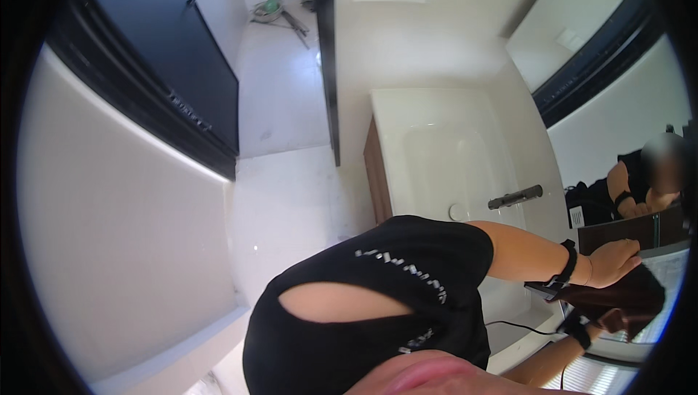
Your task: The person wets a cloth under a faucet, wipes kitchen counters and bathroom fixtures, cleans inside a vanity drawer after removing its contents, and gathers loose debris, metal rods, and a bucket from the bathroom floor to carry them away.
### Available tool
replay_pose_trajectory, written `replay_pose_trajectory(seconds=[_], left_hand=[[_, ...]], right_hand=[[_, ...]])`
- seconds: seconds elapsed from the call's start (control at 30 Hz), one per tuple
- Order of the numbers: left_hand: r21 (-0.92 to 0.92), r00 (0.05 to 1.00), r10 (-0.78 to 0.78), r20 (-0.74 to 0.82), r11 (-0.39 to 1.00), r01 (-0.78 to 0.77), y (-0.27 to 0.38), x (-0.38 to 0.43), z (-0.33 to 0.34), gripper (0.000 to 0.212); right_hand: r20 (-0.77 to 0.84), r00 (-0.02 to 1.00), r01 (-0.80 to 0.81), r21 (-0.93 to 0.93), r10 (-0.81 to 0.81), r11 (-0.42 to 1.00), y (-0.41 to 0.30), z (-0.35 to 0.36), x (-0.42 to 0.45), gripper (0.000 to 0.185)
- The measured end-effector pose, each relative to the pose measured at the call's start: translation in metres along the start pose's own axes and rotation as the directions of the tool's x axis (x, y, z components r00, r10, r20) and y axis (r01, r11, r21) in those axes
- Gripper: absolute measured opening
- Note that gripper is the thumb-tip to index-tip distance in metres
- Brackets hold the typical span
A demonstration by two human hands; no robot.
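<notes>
My left hand (613,264), with a black band on its wrist, grips the upper edge of a dark brown cloth (641,291) at the far right. The cloth hangs down from my fingers, beside a pale-framed window or panel (673,264). My right forearm (564,354), also with a black wristband, reaches up from below towards the cloth. My right hand is mostly hidden at the cloth's lower side, so its grip is unclear. A thin black cable (518,326) runs near both wrists.
A white washbasin (447,149) with a dark faucet (515,197) lies beside my left arm. Past it hangs a wall mirror (578,149) reflecting a person. A dark door (163,51) stands at left. On the far floor lie a bowl-like item (268,10) and sticks.
</notes>
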State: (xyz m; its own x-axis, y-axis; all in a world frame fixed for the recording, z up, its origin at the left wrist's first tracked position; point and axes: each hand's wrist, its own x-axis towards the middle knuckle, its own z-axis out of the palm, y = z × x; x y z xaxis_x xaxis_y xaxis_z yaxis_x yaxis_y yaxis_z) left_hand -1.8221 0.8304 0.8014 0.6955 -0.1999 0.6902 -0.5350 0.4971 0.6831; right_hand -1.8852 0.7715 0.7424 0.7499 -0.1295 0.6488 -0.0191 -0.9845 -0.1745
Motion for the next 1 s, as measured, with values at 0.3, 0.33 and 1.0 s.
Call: replay_pose_trajectory(seconds=[0.3, 0.33, 1.0], left_hand=[[-0.011, 0.994, 0.060, 0.096, 0.998, -0.059, 0.018, -0.022, -0.017, 0.030], [-0.041, 0.990, 0.093, 0.103, 0.995, -0.090, 0.018, -0.028, -0.016, 0.029], [-0.631, 0.856, 0.291, 0.427, 0.774, 0.051, 0.040, -0.138, 0.099, 0.031]], right_hand=[[-0.142, 0.976, -0.168, -0.005, 0.166, 0.986, 0.000, -0.018, -0.020, 0.040], [-0.167, 0.963, -0.213, 0.001, 0.210, 0.977, 0.003, -0.020, -0.027, 0.040], [-0.111, 0.734, -0.679, -0.107, 0.670, 0.726, -0.043, 0.015, -0.190, 0.038]])
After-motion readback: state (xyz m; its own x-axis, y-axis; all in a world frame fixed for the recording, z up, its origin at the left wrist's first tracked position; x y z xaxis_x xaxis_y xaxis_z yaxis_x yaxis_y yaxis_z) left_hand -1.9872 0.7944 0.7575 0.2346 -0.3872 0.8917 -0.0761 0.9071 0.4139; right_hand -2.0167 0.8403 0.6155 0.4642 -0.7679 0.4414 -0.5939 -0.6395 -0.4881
